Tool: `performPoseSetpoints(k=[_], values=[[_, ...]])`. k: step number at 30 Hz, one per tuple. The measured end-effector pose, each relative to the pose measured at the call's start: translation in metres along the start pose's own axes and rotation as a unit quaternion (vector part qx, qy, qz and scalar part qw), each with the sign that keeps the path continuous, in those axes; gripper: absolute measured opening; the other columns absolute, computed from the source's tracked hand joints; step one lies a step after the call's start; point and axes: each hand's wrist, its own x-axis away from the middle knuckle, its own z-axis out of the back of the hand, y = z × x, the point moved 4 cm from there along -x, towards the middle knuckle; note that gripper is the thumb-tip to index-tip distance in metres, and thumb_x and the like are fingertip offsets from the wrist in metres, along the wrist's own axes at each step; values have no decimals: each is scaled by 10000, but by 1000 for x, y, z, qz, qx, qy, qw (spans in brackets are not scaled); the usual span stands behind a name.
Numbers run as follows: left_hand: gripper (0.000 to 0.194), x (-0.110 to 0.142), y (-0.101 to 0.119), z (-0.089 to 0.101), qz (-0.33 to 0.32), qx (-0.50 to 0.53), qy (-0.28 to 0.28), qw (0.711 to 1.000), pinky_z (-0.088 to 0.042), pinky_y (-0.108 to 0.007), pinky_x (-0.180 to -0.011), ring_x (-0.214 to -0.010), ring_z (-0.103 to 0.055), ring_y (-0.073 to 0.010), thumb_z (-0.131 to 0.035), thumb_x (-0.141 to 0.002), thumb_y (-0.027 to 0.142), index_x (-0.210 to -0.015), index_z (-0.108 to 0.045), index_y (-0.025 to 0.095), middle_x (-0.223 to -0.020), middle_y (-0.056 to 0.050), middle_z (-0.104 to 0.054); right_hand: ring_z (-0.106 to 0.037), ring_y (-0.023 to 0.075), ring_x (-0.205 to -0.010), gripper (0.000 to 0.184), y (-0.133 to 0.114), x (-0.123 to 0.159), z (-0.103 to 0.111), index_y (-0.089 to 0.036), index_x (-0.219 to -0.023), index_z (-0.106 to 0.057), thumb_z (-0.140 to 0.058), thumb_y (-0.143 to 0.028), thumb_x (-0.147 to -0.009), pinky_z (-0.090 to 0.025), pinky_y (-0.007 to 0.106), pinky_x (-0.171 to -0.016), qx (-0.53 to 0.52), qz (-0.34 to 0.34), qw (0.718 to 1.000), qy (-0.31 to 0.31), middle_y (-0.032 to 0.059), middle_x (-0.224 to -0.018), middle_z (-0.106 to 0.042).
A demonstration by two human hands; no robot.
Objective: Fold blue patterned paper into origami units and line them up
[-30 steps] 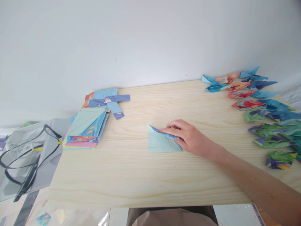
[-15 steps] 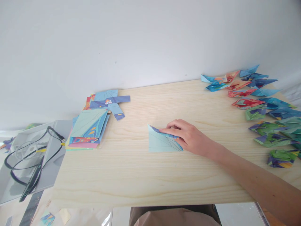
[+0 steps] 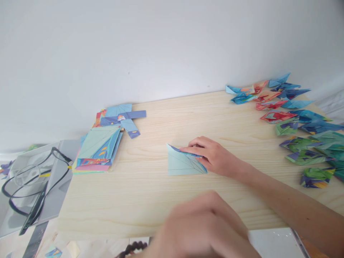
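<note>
A pale blue-green sheet of origami paper [image 3: 181, 165] with printed crease lines lies on the wooden tabletop [image 3: 129, 200]. Its upper right edge is partly folded over and shows a blue patterned underside. My right hand [image 3: 211, 156] grips that folded edge, thumb and fingers closed on it, the fingertips partly hidden. Close to the camera, my left hand [image 3: 206, 225] is smeared by motion over the table's front edge, apart from the paper. Its fingers cannot be made out. A dark bead bracelet [image 3: 134, 247] is on that wrist.
Several folded paper figures [image 3: 279, 116] stand along the right side. A stack of origami sheets [image 3: 100, 145] and blue paper strips [image 3: 129, 118] lie at the left. Beyond the left edge, a white box [image 3: 32, 168] has a black cable [image 3: 52, 200] over it. A wall [image 3: 172, 46] borders the back.
My left hand has come into view from the bottom. My right hand still holds the folded edge of the paper. The whole view has shifted slightly.
</note>
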Motion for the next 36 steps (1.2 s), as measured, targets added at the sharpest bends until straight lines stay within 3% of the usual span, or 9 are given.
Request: performPoseSetpoints(k=[2,5,7,9,12,18,22,29,36], values=[[277,-20,-19,17,26,6,67,997,-478,-396,-794,-959,-522,-184,-338,-923,210,-1072,-534,335,-1052,-46,-510,-513,158,-976,518,0,1,1,-263,-1269,-511,-453,-29,-810,-439,322,-886,-18,4,1000,11,54,-1049,-557],[287,-46,-60,38,52,-51,185,980,-435,-401,-860,-1075,-444,-218,-521,-848,243,-1134,-504,249,-1106,-69,-481,-528,150,-965,506,2,1,3,-259,-1263,-515,-447,-34,-815,-448,306,-868,-40,-2,999,37,55,-1051,-561],[405,-62,-91,40,71,-56,138,986,-429,-388,-869,-1106,-442,-217,-531,-848,272,-1238,-428,224,-1198,-86,-465,-538,153,-949,480,5,2,4,-248,-1242,-537,-446,-39,-820,-451,305,-848,-31,-20,997,63,60,-1038,-569],[454,-72,-114,35,59,-8,33,998,-441,-349,-840,-991,-513,-175,-511,-868,281,-1294,-365,221,-1125,-71,-533,-544,165,-934,418,10,2,5,-239,-1187,-584,-470,-61,-826,-440,329,-846,1,-49,994,96,61,-1011,-587],[373,-76,-132,33,34,-29,-62,997,-437,-309,-806,-910,-534,-159,-589,-819,265,-1177,-493,222,-1066,-42,-580,-548,181,-922,334,15,1,6,-237,-1102,-640,-523,-92,-824,-409,375,-855,47,-79,990,107,53,-980,-612],[161,-71,-137,35,12,-38,-24,999,-427,-220,-621,-740,-532,-116,-555,-808,143,-964,-578,176,-873,-26,-582,-549,162,-914,280,12,-1,12,-195,-1094,-644,-526,-127,-849,-442,313,-826,-5,-9,999,50,64,-968,-628],[190,-71,-131,38,-65,-75,8,995,-451,-278,-776,-902,-534,-157,-565,-815,145,-996,-612,177,-963,-61,-586,-558,136,-910,314,12,1,14,-192,-1179,-592,-501,-166,-879,-454,273,-825,-42,2,999,25,62,-994,-612],[375,-68,-135,39,-93,-49,-45,993,-445,-244,-748,-849,-543,-115,-454,-768,-42,-935,-677,208,-937,-41,-559,-487,113,-795,413,8,1,8,-317,-1156,-608,-463,-75,-855,-437,269,-743,9,82,997,-5,42,-1023,-558],[373,-68,-132,40,-97,-44,-88,990,-445,-275,-798,-904,-524,-136,-489,-782,11,-1039,-657,223,-977,-45,-569,-484,159,-962,413,2,3,4,-328,-1193,-580,-476,-104,-862,-421,338,-844,63,103,991,-49,52,-1137,-551]])
